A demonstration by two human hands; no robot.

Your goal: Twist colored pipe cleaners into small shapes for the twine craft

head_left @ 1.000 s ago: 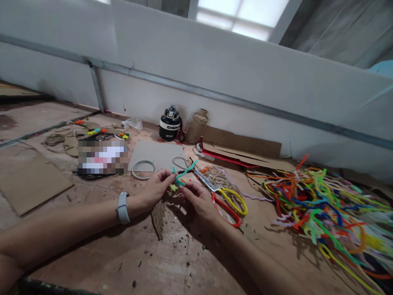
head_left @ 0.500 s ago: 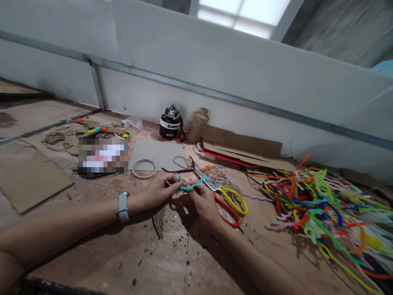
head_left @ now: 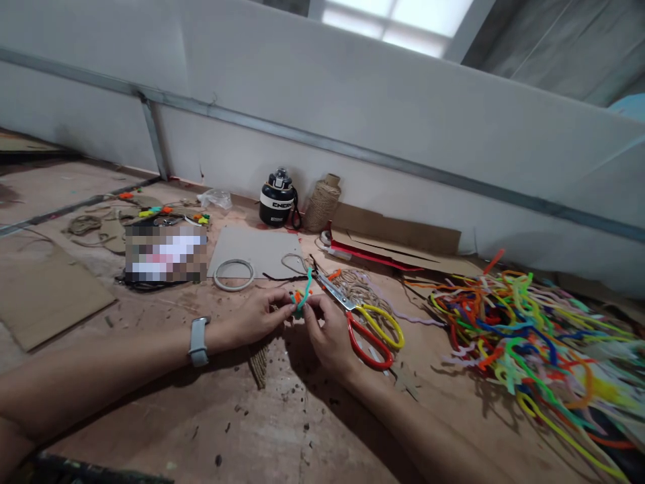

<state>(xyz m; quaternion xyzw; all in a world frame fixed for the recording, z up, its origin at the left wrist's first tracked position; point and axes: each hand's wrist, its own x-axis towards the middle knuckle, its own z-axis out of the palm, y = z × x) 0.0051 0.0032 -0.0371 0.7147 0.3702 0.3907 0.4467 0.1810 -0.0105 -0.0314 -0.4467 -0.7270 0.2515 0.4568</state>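
Note:
My left hand [head_left: 259, 317] is closed in a pinch on one side of a teal pipe cleaner [head_left: 308, 286], above the table. From the other side, the fingertips of my right hand [head_left: 328, 336] pinch it, nearly touching the left ones. Its free end sticks upward. Small orange bits [head_left: 299, 296] show between the fingers; how they join the teal piece is hidden. A bundle of brown twine strands [head_left: 259, 366] trails out below my left hand. Just right of my right hand lie scissors [head_left: 347, 302] with one red and one yellow handle.
At right spreads a tangled heap of coloured pipe cleaners [head_left: 529, 336]. Behind stand a black bottle [head_left: 276, 208], a twine spool [head_left: 322, 205] and cardboard strips [head_left: 403, 232]. A pale ring [head_left: 234, 288] overlaps a grey board [head_left: 262, 245]. Cardboard [head_left: 55, 299] lies at left.
The teal pipe cleaner's free end, which stretched out to the right, now points up. My right hand has turned and moved slightly left, closer to my left fingertips.

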